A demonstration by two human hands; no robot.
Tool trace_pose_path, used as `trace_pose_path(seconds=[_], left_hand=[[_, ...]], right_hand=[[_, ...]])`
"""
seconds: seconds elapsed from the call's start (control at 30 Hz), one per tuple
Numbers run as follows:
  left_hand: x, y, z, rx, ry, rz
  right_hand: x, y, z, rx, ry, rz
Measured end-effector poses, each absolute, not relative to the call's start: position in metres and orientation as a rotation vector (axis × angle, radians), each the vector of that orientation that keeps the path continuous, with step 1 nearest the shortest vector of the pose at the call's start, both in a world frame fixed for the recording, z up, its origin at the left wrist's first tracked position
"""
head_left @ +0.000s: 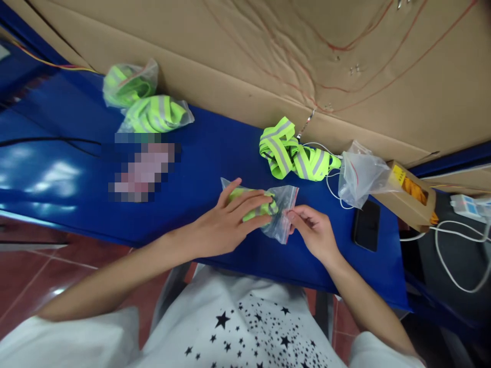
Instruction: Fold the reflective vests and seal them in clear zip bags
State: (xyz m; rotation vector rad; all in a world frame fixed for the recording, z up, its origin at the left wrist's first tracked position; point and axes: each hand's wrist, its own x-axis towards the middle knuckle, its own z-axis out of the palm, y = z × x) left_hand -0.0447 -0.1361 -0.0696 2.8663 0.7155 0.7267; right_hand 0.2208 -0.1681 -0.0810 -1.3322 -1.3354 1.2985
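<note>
A clear zip-lock bag (283, 217) lies near the front edge of the blue table, its red-lined mouth facing right. Inside it is a folded neon-yellow reflective strap (255, 209). My left hand (226, 225) rests on the filled part of the bag with its fingers stretched out, partly hiding the strap. Thumb and fingers of my right hand (312, 230) pinch the bag's mouth edge. Beyond the bag, a loose tangle of reflective straps (282, 148) lies on the table.
Two bagged straps (157, 115) sit at the back left, near a blurred pinkish item (143, 171). To the right are empty clear bags (356, 176), a black phone (366, 225), an open cardboard box (406, 197) and white cables (452, 266). A cardboard wall (215, 66) borders the table (215, 148).
</note>
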Motion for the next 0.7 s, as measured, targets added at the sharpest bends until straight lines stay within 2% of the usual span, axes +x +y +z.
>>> trace_pose_path(seconds=[0.17, 0.3, 0.43, 0.57, 0.7], left_hand=[[-0.015, -0.151, -0.048, 2.642, 0.862, 1.057], [0.009, -0.152, -0.048, 2.645, 1.006, 0.872], [0.008, -0.15, -0.042, 2.371, 0.95, 0.681], [0.002, -0.156, -0.031, 2.36, 0.967, 0.675], [0.006, -0.165, -0.026, 2.587, 0.965, 0.658]], right_hand=[[0.216, -0.172, -0.077, -1.222, -1.255, 1.445], [0.216, -0.177, -0.077, -1.195, -1.293, 1.423], [0.22, -0.181, -0.073, -1.126, -1.395, 1.385], [0.22, -0.183, -0.07, -1.015, -1.466, 1.423], [0.219, -0.187, -0.07, -0.99, -1.519, 1.388]])
